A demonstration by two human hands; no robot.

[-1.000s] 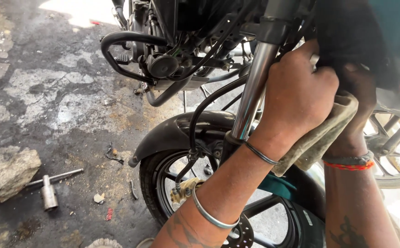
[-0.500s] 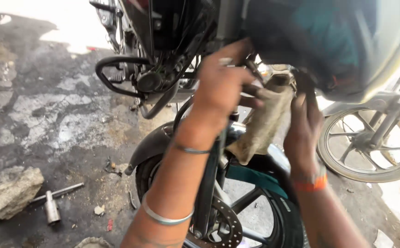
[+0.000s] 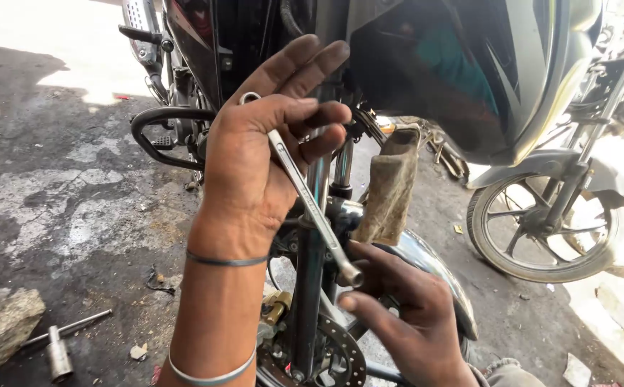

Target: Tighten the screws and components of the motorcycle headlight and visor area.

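Ground under me: dark, oil-stained concrete floor, cracked, pale patches. On it at my lower left: rough stone, T-shaped socket wrench just beside it. Small scraps of debris near the wrench.

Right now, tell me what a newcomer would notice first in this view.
A shiny spanner slants across the middle, held by the left hand near its upper end, with the right hand at its lower end. Behind them rise the motorbike's fork and a dirty rag hanging beside it. At lower left, on the stained ground, lie a stone and a metal socket tool.
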